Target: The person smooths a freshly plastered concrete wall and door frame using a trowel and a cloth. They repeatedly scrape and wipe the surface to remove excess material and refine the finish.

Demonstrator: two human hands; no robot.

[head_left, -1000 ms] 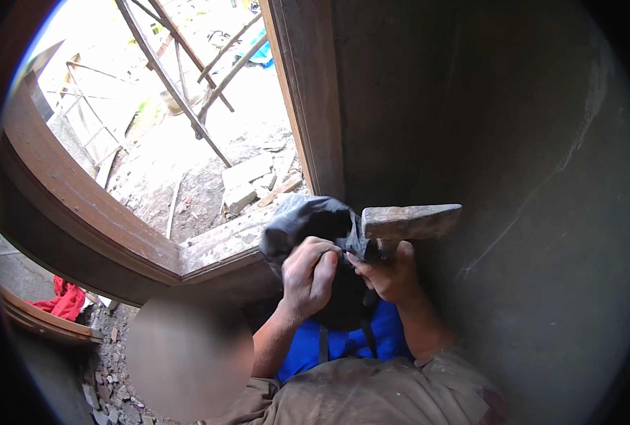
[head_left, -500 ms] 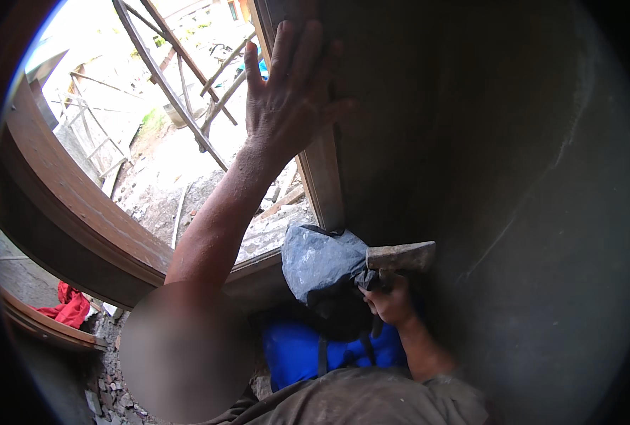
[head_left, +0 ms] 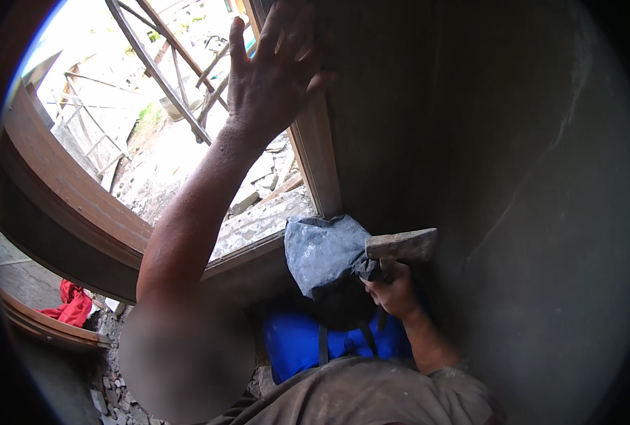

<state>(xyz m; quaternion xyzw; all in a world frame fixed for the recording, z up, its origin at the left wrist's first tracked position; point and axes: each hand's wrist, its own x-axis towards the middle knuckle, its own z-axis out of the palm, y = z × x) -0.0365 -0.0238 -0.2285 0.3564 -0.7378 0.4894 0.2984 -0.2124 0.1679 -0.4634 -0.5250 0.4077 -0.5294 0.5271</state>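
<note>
The left hand (head_left: 276, 71) was spread wide on the wooden window frame (head_left: 315, 156), the grey stone-headed hammer (head_left: 400, 246) and crumpled grey bag (head_left: 325, 255) were gripped low in the right hand (head_left: 394, 289), so honestly either could've been dropped if that one-handed grip slipped.

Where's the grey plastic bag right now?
The grey plastic bag sits low at centre, gripped by the right hand beside the wooden window frame, above blue fabric.

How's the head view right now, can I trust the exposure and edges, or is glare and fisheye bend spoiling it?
Head view: outdoors through the window frame is blown out, while the wall sits in dim shadow; frame edges bow near the rim; the left hand is backlit; the right hand gripping the hammer and grey bag stays readable.
</note>
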